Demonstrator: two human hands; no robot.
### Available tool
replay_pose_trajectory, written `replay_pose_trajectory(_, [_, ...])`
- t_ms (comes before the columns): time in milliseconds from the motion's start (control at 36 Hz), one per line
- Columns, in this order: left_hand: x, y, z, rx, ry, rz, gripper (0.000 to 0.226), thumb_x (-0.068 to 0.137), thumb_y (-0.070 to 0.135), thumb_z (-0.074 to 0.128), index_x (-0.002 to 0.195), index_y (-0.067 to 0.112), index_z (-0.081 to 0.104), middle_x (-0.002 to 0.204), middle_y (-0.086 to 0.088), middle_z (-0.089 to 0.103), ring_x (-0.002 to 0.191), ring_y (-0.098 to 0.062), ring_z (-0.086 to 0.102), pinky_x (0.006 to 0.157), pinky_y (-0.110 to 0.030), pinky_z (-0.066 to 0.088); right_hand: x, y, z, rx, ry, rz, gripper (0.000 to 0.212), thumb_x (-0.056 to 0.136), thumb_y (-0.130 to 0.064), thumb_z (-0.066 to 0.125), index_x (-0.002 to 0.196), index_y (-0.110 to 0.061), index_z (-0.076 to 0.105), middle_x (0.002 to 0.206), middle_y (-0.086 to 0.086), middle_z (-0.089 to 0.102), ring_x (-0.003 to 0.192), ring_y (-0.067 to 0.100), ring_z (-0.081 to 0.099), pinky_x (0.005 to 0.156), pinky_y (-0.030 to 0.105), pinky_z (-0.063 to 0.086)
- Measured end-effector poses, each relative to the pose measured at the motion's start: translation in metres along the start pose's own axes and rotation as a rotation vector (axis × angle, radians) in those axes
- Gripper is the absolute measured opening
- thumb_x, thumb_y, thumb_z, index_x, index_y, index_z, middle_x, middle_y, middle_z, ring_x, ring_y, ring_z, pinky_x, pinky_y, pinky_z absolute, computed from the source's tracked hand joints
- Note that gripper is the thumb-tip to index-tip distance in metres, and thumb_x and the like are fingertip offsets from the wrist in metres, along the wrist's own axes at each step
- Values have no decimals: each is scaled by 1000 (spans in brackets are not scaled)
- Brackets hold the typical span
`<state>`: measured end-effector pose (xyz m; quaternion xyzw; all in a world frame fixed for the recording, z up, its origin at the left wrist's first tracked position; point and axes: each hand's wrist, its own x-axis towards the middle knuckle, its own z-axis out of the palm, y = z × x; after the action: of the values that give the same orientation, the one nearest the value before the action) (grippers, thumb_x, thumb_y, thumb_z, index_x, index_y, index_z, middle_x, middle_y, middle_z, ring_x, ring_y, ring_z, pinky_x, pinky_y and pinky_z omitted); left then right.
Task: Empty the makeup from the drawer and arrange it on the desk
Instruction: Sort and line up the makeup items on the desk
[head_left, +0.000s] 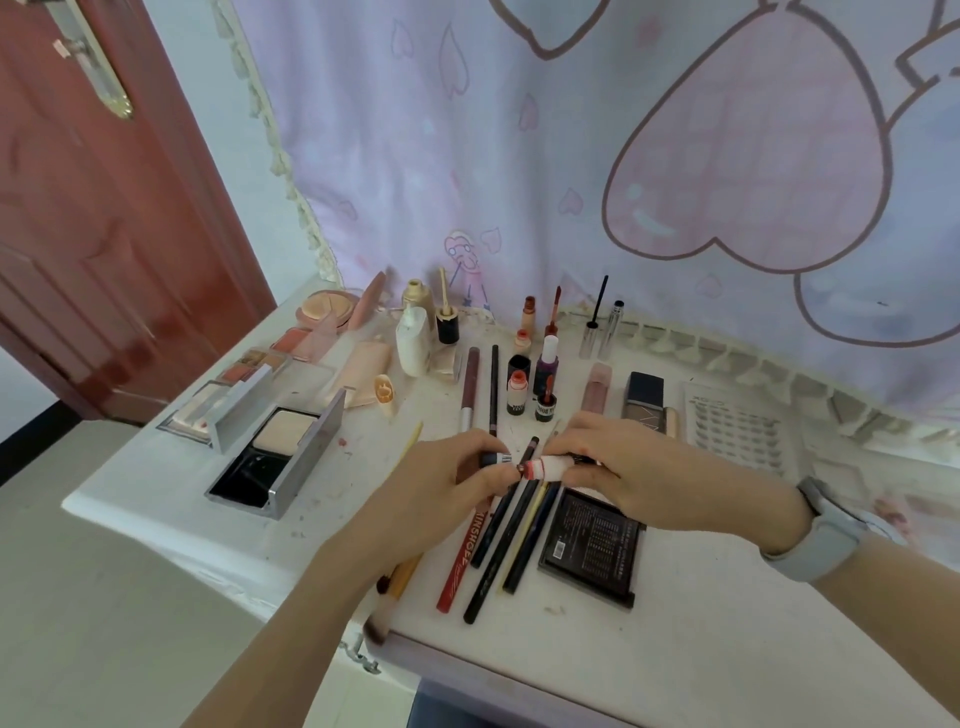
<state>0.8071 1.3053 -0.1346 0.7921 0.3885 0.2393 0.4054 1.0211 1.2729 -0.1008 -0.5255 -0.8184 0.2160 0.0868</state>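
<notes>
The white table is crowded from its far edge against the heart-print curtain to mid-depth, with bare surface only at the near right and along the near left edge beside the open powder compact. Both hands meet at the centre above a fan of pencils: the left hand has its grip closed on a small dark cap, while the right hand pinches a small white lip-tint tube. Both forearms reach in from the near edge, the right wrist wearing a pale band.
</notes>
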Motion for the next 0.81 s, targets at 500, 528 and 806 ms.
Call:
replay_pose_trajectory(500, [18, -8, 3, -773, 389, -228, 17, 90, 30, 54, 95, 16, 63, 79, 0, 73, 74, -13, 69, 64, -19, 54, 22, 15, 26, 378, 622, 267, 16, 85, -28, 62, 98, -31, 53, 81, -19, 56, 73, -2, 53, 67, 3, 38])
replay_pose_trajectory(528, [19, -9, 5, -705, 393, -213, 16, 91, 30, 54, 97, 18, 62, 83, 0, 74, 76, -13, 70, 65, -19, 54, 25, 14, 30, 362, 624, 267, 16, 85, -29, 62, 98, -32, 53, 81, -21, 56, 73, -2, 52, 66, 5, 39])
replay_pose_trajectory(806, [27, -14, 7, -135, 518, -143, 13, 84, 36, 64, 97, 33, 65, 87, 17, 67, 80, 2, 61, 67, -8, 44, 50, 8, 52, -117, 628, 267, 23, 87, -34, 60, 104, -20, 66, 99, -1, 66, 92, 19, 51, 75, 29, 37])
